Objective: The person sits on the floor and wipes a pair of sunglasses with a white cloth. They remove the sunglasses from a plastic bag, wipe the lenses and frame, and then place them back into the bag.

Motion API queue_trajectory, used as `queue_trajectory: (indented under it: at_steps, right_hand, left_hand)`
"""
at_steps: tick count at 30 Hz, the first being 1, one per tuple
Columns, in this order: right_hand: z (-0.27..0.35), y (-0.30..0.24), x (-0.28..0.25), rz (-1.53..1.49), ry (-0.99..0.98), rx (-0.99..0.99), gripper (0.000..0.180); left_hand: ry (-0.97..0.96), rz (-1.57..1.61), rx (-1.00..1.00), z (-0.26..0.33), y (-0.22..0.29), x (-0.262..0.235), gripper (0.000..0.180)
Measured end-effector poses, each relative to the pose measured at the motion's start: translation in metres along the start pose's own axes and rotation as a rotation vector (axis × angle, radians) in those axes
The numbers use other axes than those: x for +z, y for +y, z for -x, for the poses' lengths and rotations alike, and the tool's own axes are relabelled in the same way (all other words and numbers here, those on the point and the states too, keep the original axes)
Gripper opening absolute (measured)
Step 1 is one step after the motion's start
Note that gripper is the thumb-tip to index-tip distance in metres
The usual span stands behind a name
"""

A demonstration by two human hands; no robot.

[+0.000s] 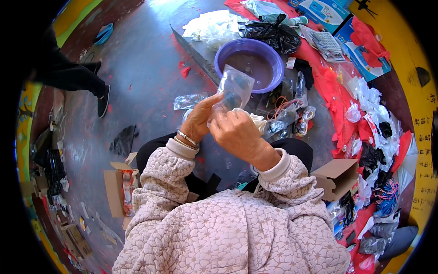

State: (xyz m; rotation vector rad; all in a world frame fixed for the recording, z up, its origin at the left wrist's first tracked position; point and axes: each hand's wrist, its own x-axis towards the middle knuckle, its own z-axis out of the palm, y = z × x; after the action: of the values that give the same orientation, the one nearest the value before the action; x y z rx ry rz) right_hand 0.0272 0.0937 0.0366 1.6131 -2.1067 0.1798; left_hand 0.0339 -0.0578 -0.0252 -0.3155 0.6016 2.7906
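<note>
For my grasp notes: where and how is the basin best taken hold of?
Probably by its left rim, coming from the left: the rim is round and raised, and floor shows on that side, though a strip ends close by. A black bag crowds the far side, loose items the right.

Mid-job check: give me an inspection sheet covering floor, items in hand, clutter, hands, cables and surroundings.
Surface: grey floor, dotted with red scraps.
Items in hand: clear plastic bag, contents unclear, overlapping the purple basin in view.
Clutter: knotted black plastic bag beyond the basin; open cardboard boxes on both sides of the person.
Hands: left hand and right hand both grip the clear bag.
Cables: orange cord near the basin; blue-and-pink cords far right.
Surroundings: yellow wall right; another person's black shoe left.
</note>
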Motion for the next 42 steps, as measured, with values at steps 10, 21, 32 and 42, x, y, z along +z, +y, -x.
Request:
queue_trajectory:
  at_steps: [10,21,32,42]
  right_hand:
    - [0.004,-0.013,-0.001,0.05,0.144,0.112,0.016]
    - [0.002,0.048,-0.055,-1.078,0.681,0.885,0.018]
    - [0.008,0.114,0.027,-0.235,0.392,0.773,0.016]
    - [0.02,0.132,0.019,-0.573,0.716,1.149,0.017]
  left_hand:
    - [0.188,-0.143,0.302,0.01,0.011,0.021,0.028]
    - [-0.124,-0.151,0.159,0.01,-0.001,0.031,0.066]
    - [-0.168,-0.311,-0.068,0.028,-0.015,0.046,0.069]
    - [-0.215,-0.147,-0.014,0.019,-0.014,0.034,0.066]
